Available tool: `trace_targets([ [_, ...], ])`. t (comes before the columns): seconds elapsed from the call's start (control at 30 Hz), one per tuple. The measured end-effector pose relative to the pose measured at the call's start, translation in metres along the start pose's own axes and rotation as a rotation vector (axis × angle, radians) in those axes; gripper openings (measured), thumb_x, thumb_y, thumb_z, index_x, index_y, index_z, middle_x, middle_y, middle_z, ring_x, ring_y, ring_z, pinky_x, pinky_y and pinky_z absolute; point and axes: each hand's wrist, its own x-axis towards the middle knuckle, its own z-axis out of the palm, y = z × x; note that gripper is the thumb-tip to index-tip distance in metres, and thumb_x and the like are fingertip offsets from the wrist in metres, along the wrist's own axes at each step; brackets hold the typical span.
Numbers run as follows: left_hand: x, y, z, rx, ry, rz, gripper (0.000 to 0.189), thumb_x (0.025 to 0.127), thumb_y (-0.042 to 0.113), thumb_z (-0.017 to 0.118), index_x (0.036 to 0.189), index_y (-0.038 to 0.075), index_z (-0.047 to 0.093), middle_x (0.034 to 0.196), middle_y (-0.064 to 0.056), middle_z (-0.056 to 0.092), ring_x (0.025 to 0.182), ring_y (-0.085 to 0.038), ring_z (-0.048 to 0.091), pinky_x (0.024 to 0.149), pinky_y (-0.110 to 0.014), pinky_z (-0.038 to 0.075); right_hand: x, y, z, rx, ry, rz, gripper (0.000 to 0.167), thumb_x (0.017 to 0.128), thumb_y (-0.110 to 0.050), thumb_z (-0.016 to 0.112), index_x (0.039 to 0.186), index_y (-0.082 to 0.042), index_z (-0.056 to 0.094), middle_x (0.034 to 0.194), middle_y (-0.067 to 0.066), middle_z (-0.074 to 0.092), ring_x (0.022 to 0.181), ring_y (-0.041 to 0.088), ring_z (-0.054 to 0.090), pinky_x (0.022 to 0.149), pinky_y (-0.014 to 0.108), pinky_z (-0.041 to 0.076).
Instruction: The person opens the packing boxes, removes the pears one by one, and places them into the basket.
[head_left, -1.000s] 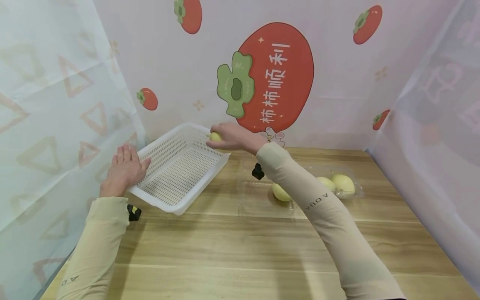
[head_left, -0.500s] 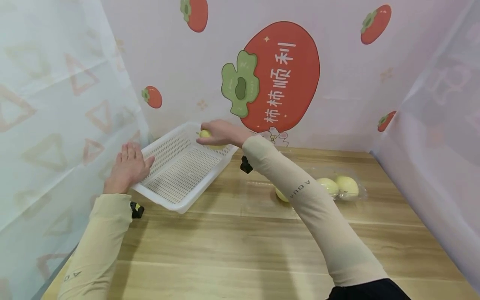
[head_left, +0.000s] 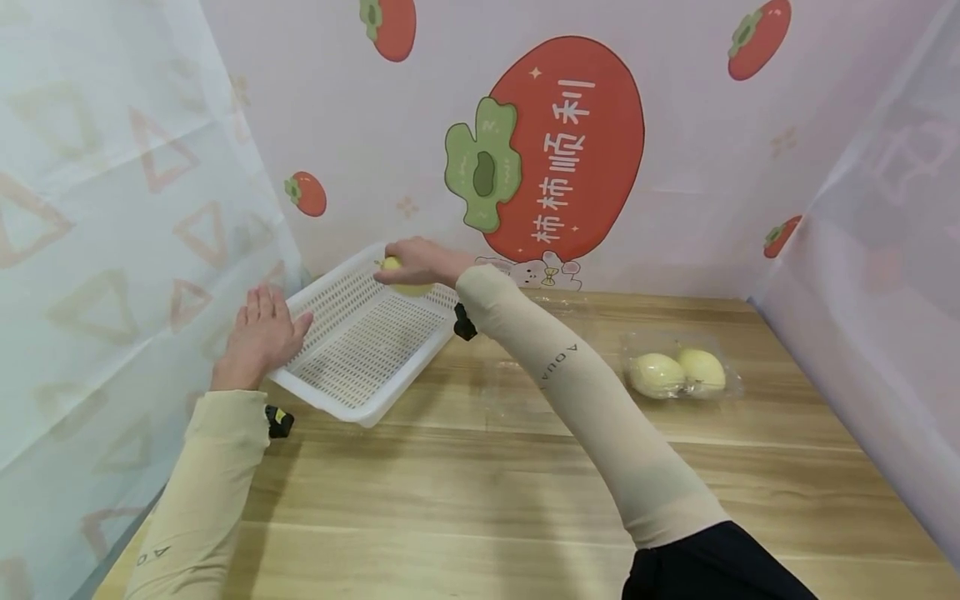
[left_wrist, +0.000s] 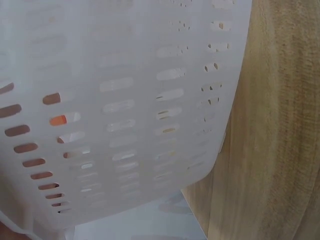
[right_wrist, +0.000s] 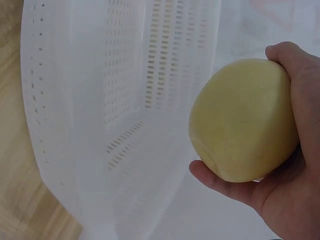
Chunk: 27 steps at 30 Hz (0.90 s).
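In the head view my right hand [head_left: 423, 260] is over the far end of a white perforated plastic basket [head_left: 362, 413]. It grips a pale yellow pear [right_wrist: 243, 120], with fingers and thumb round opposite sides of it in the right wrist view. The pear's stem points left in the head view. My left hand [head_left: 262, 335] lies with straight fingers along the basket's left rim. Seen up close in the left wrist view, the slotted basket wall [left_wrist: 120, 95] hides that hand almost wholly. No fruit shows on the basket floor.
Two more pears [head_left: 657, 377] sit in clear plastic packaging [head_left: 735, 385] on the right of the wooden table [head_left: 420, 508]. Another clear plastic tray [head_left: 510, 392] lies mid-table, partly behind my right forearm. Printed cloth walls [head_left: 360, 125] stand at the back and both sides.
My right hand has moved left with the pear, further over the basket. The right forearm now covers the loose pear on the mid-table tray. My left hand stays on the rim.
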Motion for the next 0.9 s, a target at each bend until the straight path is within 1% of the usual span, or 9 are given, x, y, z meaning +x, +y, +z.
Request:
trace_targets([
  [0.13, 0.001, -0.001, 0.001, -0.003, -0.014, -0.008, 0.089, 0.103, 0.055, 0.014, 0.146, -0.017, -0.015, 0.152, -0.038, -0.022, 0.144, -0.055, -0.014, 0.117, -0.066, -0.003, 0.002, 0.008, 0.012, 0.041, -0.008, 0.033, 0.043, 0.095, -0.051, 0.052, 0.113, -0.013, 0.057, 0.084, -0.002, 0.052, 0.069, 0.009, 0.046, 0.062, 0.021, 0.037],
  [0.27, 0.006, 0.000, 0.005, 0.000, -0.030, -0.015, 0.091, 0.101, 0.058, 0.013, 0.147, -0.014, -0.018, 0.153, -0.035, -0.024, 0.145, -0.052, -0.018, 0.118, -0.065, -0.005, -0.001, 0.019, 0.025, 0.074, -0.010, 0.068, 0.042, 0.094, -0.051, 0.053, 0.111, -0.013, 0.056, 0.085, -0.002, 0.053, 0.069, 0.010, 0.047, 0.063, 0.022, 0.038],
  [0.4, 0.009, 0.001, 0.006, 0.001, -0.026, -0.008, 0.093, 0.101, 0.061, 0.013, 0.147, -0.013, -0.018, 0.154, -0.034, -0.024, 0.145, -0.052, -0.018, 0.118, -0.065, -0.005, -0.004, 0.027, 0.034, 0.109, 0.007, 0.093, 0.039, 0.094, -0.051, 0.054, 0.106, -0.014, 0.056, 0.085, -0.002, 0.051, 0.071, 0.010, 0.046, 0.065, 0.022, 0.037],
  [0.5, 0.010, 0.001, 0.004, -0.001, -0.019, -0.007, 0.094, 0.100, 0.062, 0.014, 0.148, -0.013, -0.017, 0.155, -0.035, -0.022, 0.145, -0.052, -0.016, 0.118, -0.065, -0.005, -0.005, 0.030, 0.039, 0.137, 0.001, 0.103, 0.039, 0.094, -0.050, 0.055, 0.106, -0.014, 0.057, 0.087, -0.001, 0.051, 0.074, 0.011, 0.047, 0.067, 0.023, 0.038],
  [0.6, 0.009, 0.000, 0.001, 0.001, -0.021, -0.016, 0.095, 0.100, 0.062, 0.016, 0.148, -0.014, -0.016, 0.155, -0.036, -0.021, 0.145, -0.052, -0.016, 0.118, -0.064, -0.005, -0.005, 0.030, 0.043, 0.136, -0.027, 0.104, 0.043, 0.094, -0.051, 0.056, 0.114, -0.012, 0.058, 0.097, 0.001, 0.057, 0.084, 0.014, 0.052, 0.073, 0.026, 0.041],
  [0.7, 0.007, 0.000, 0.000, -0.003, -0.016, -0.016, 0.094, 0.101, 0.060, 0.018, 0.148, -0.014, -0.015, 0.155, -0.036, -0.020, 0.146, -0.053, -0.015, 0.118, -0.064, -0.005, -0.004, 0.030, 0.047, 0.100, -0.046, 0.112, 0.051, 0.093, -0.051, 0.056, 0.126, -0.011, 0.058, 0.119, 0.004, 0.062, 0.102, 0.016, 0.056, 0.087, 0.028, 0.045],
  [0.77, 0.006, -0.001, 0.000, -0.004, -0.012, -0.017, 0.093, 0.101, 0.060, 0.017, 0.148, -0.014, -0.015, 0.155, -0.036, -0.021, 0.146, -0.053, -0.015, 0.118, -0.064, -0.005, -0.004, 0.031, 0.051, 0.072, -0.048, 0.116, 0.052, 0.093, -0.051, 0.056, 0.127, -0.011, 0.059, 0.126, 0.004, 0.061, 0.109, 0.017, 0.057, 0.094, 0.030, 0.045],
  [0.83, 0.004, -0.001, 0.000, -0.007, -0.011, -0.023, 0.092, 0.101, 0.059, 0.016, 0.148, -0.014, -0.015, 0.155, -0.035, -0.022, 0.146, -0.053, -0.015, 0.118, -0.064, -0.004, -0.004, 0.032, 0.055, 0.053, -0.052, 0.124, 0.049, 0.092, -0.052, 0.057, 0.123, -0.013, 0.061, 0.125, 0.003, 0.062, 0.108, 0.016, 0.057, 0.093, 0.029, 0.045],
  [0.9, 0.002, -0.002, 0.001, -0.009, -0.016, -0.030, 0.092, 0.101, 0.060, 0.015, 0.148, -0.013, -0.016, 0.154, -0.035, -0.024, 0.145, -0.052, -0.017, 0.118, -0.064, -0.005, -0.005, 0.032, 0.060, 0.047, -0.060, 0.123, 0.044, 0.092, -0.050, 0.058, 0.114, -0.012, 0.063, 0.113, 0.003, 0.063, 0.098, 0.016, 0.056, 0.085, 0.028, 0.044],
])
